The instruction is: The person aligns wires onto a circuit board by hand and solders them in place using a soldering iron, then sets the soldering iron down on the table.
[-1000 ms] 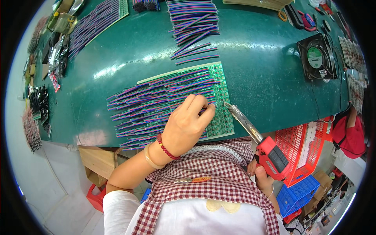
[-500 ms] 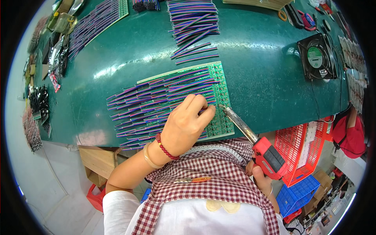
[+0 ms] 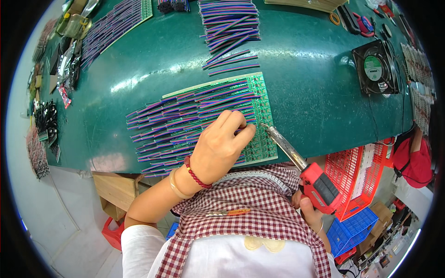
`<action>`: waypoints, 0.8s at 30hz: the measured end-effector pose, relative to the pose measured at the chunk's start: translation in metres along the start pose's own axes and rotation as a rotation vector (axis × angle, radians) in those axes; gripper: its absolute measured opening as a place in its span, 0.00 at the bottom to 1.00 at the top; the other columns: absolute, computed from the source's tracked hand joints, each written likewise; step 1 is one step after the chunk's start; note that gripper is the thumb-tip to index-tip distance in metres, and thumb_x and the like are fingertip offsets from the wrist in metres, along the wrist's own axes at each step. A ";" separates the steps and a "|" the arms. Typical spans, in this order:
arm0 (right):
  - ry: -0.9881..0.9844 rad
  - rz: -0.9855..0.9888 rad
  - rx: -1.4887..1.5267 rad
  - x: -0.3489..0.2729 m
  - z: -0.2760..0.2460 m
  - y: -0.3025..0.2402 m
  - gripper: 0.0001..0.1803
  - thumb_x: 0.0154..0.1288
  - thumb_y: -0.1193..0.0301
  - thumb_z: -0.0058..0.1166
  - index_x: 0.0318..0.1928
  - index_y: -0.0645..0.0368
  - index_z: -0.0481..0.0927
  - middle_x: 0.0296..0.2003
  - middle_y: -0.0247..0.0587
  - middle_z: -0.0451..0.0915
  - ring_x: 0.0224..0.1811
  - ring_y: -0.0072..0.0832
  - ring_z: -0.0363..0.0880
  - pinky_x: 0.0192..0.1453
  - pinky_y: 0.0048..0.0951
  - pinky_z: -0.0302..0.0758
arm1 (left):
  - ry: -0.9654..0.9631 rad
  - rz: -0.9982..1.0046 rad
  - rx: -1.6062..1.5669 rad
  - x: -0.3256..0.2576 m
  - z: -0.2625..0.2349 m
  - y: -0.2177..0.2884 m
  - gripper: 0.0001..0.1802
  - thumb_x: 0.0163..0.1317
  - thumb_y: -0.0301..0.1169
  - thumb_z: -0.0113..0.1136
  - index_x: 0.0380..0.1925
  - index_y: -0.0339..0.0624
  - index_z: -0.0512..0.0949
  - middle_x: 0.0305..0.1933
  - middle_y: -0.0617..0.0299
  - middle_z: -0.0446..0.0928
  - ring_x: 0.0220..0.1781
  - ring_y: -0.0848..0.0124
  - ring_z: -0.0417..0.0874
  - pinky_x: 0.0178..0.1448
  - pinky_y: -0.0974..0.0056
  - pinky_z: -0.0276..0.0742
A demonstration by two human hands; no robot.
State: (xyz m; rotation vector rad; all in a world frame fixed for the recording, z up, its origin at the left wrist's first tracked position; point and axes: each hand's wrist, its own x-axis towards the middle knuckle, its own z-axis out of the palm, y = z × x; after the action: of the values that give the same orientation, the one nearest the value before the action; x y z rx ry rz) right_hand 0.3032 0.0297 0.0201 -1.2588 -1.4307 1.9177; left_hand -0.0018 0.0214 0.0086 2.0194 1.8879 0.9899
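Observation:
A green circuit board panel [image 3: 260, 147] lies on the table before me, its left part covered by rows of striped ribbon wires [image 3: 185, 109] in blue, pink and black. Over these wires, my left hand [image 3: 222, 143] is closed in a pinch on what looks like a ribbon wire, its end mostly hidden by the fingers. My right hand [image 3: 309, 213], partly hidden behind the handle, grips a red and black soldering iron [image 3: 320, 185]. The iron slants up to the left, its tip just right of my left fingertips at the board's solder pads; contact is too small to tell.
A pile of loose ribbon wires [image 3: 228, 23] lies beyond the board. Another wired panel [image 3: 116, 28] is at the far left. A black fan [image 3: 374, 67] stands at right, with cables trailing. Red [image 3: 354, 178] and blue crates [image 3: 353, 230] sit below the table's right edge.
The soldering iron has shifted very slightly to the right, its tip a touch farther from my left fingertips. My left hand and the board have stayed in place.

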 end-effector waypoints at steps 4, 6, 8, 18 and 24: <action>-0.013 -0.061 -0.148 0.002 -0.002 0.004 0.09 0.65 0.70 0.58 0.31 0.63 0.78 0.23 0.33 0.75 0.24 0.22 0.71 0.31 0.27 0.70 | 0.007 0.006 0.002 0.000 0.000 0.000 0.15 0.43 0.16 0.61 0.35 0.36 0.80 0.33 0.57 0.73 0.35 0.62 0.77 0.37 0.62 0.77; -0.007 -0.072 -0.168 0.002 -0.002 0.004 0.08 0.65 0.70 0.58 0.31 0.62 0.78 0.23 0.33 0.75 0.24 0.22 0.71 0.31 0.27 0.70 | 0.011 0.005 0.002 0.000 0.001 0.000 0.15 0.43 0.16 0.61 0.35 0.36 0.80 0.33 0.57 0.73 0.35 0.62 0.77 0.37 0.62 0.77; -0.009 -0.036 -0.117 -0.001 -0.004 0.003 0.08 0.65 0.70 0.58 0.32 0.63 0.78 0.23 0.33 0.75 0.25 0.23 0.71 0.31 0.27 0.70 | 0.015 0.005 0.001 0.000 0.001 0.000 0.15 0.43 0.16 0.61 0.35 0.36 0.80 0.33 0.57 0.73 0.35 0.62 0.77 0.37 0.62 0.77; -0.020 -0.042 -0.225 -0.001 -0.006 0.007 0.10 0.64 0.68 0.58 0.33 0.63 0.79 0.24 0.34 0.76 0.25 0.24 0.73 0.31 0.28 0.71 | 0.011 0.009 -0.005 -0.001 0.002 -0.002 0.15 0.42 0.16 0.61 0.35 0.36 0.80 0.34 0.57 0.73 0.35 0.62 0.78 0.37 0.62 0.78; 0.016 -0.054 -0.224 -0.003 -0.008 0.006 0.10 0.63 0.67 0.59 0.32 0.63 0.80 0.23 0.36 0.78 0.24 0.26 0.75 0.30 0.29 0.71 | 0.008 0.001 0.007 -0.001 0.002 -0.002 0.15 0.43 0.16 0.62 0.35 0.37 0.80 0.34 0.57 0.73 0.35 0.62 0.78 0.37 0.62 0.78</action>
State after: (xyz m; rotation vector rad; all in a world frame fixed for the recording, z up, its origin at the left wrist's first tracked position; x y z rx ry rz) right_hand 0.3124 0.0295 0.0150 -1.3158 -1.6912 1.7458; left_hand -0.0016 0.0214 0.0056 2.0238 1.8967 0.9954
